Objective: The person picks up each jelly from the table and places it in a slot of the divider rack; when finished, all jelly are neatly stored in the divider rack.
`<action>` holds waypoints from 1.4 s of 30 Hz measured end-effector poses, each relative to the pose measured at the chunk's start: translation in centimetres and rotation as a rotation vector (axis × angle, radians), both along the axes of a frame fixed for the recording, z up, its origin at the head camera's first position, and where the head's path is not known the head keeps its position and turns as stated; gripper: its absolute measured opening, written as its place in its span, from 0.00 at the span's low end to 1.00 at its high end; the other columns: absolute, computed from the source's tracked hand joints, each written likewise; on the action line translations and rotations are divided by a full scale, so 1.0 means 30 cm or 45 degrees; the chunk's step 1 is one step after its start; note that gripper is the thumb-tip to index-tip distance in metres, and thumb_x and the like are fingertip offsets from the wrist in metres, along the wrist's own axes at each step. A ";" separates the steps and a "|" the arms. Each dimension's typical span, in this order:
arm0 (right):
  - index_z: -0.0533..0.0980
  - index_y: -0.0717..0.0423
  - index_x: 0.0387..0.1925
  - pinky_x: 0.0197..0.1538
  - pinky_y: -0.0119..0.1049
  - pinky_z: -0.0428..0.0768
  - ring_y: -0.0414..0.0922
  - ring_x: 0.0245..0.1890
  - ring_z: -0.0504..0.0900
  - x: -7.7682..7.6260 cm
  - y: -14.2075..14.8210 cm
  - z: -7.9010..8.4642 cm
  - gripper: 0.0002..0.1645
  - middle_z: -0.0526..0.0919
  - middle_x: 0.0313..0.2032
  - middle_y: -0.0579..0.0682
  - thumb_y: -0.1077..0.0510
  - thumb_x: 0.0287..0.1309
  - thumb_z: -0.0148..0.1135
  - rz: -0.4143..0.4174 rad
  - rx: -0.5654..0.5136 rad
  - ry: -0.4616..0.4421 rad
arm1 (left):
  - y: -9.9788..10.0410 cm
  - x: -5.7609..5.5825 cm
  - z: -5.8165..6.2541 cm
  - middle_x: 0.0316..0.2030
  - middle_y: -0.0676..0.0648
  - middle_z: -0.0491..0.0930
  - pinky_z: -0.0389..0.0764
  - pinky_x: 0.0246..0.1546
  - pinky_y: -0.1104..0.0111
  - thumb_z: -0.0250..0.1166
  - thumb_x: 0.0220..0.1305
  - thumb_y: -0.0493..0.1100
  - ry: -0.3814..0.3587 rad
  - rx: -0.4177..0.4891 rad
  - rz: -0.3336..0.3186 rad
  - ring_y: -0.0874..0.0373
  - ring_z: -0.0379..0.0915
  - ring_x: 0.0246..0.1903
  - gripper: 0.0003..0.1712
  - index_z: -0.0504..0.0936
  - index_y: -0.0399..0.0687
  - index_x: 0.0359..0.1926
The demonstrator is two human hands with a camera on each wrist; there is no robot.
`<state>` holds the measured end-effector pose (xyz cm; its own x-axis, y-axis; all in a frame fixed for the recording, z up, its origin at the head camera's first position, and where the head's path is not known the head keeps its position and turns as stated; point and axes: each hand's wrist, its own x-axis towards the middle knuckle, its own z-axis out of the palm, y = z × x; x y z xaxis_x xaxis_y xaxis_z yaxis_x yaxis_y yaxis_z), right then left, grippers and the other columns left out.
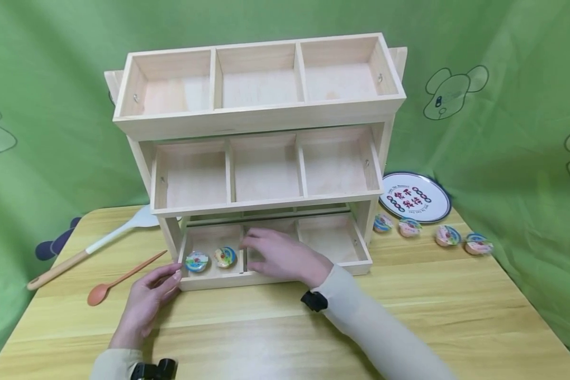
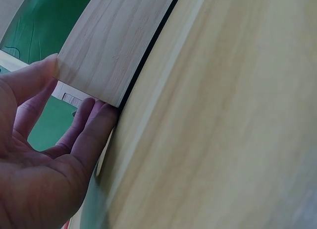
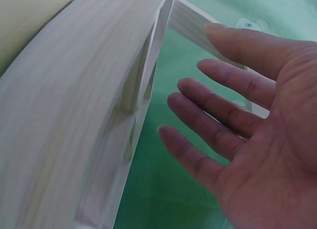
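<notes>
A three-tier wooden rack (image 1: 256,119) stands on the table, each tier a tray split into three compartments. My left hand (image 1: 148,302) grips the front left corner of the bottom tray (image 1: 271,279); in the left wrist view the thumb lies at the board's upper edge and the fingers at its lower edge. Two small jelly cups, one blue-lidded (image 1: 197,262) and one yellow-and-blue (image 1: 225,257), sit in that tray's left compartment. Over its middle compartment is my right hand (image 1: 285,256), holding nothing, its fingers apart and slightly bent in the right wrist view.
Several more jelly cups (image 1: 448,236) form a row on the table to the right, before a round plate (image 1: 415,197) with printed characters. On the left lie an orange spoon (image 1: 119,282) and a white spatula (image 1: 109,240) with a wooden handle. Green cloth (image 1: 494,158) hangs behind.
</notes>
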<state>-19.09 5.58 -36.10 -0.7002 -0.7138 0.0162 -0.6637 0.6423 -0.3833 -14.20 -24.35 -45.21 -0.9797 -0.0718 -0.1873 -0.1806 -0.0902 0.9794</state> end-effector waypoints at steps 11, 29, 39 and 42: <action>0.76 0.54 0.59 0.61 0.42 0.76 0.46 0.54 0.76 0.045 0.121 0.001 0.26 0.77 0.54 0.48 0.51 0.62 0.67 -0.108 -0.026 0.049 | 0.000 0.002 0.002 0.50 0.48 0.76 0.80 0.55 0.66 0.66 0.64 0.35 -0.007 -0.007 -0.001 0.56 0.77 0.50 0.16 0.81 0.38 0.53; 0.74 0.56 0.61 0.63 0.53 0.73 0.53 0.59 0.73 0.092 0.354 -0.003 0.29 0.74 0.60 0.52 0.53 0.60 0.68 -0.248 -0.093 -0.054 | 0.001 -0.001 0.001 0.51 0.46 0.75 0.79 0.55 0.66 0.66 0.65 0.36 -0.020 -0.015 0.007 0.57 0.77 0.50 0.17 0.80 0.37 0.54; 0.73 0.58 0.62 0.64 0.54 0.72 0.54 0.59 0.73 0.115 0.432 -0.025 0.30 0.74 0.60 0.53 0.55 0.59 0.69 -0.277 -0.110 -0.017 | -0.001 -0.001 0.003 0.51 0.45 0.75 0.79 0.55 0.66 0.66 0.65 0.35 -0.018 -0.011 0.010 0.57 0.77 0.50 0.16 0.81 0.38 0.54; 0.74 0.58 0.61 0.64 0.55 0.73 0.54 0.59 0.74 0.126 0.467 -0.029 0.29 0.75 0.59 0.53 0.55 0.59 0.69 -0.315 -0.114 -0.019 | 0.000 0.000 0.000 0.50 0.46 0.76 0.80 0.54 0.66 0.66 0.65 0.35 -0.012 -0.006 0.004 0.57 0.77 0.49 0.17 0.80 0.37 0.54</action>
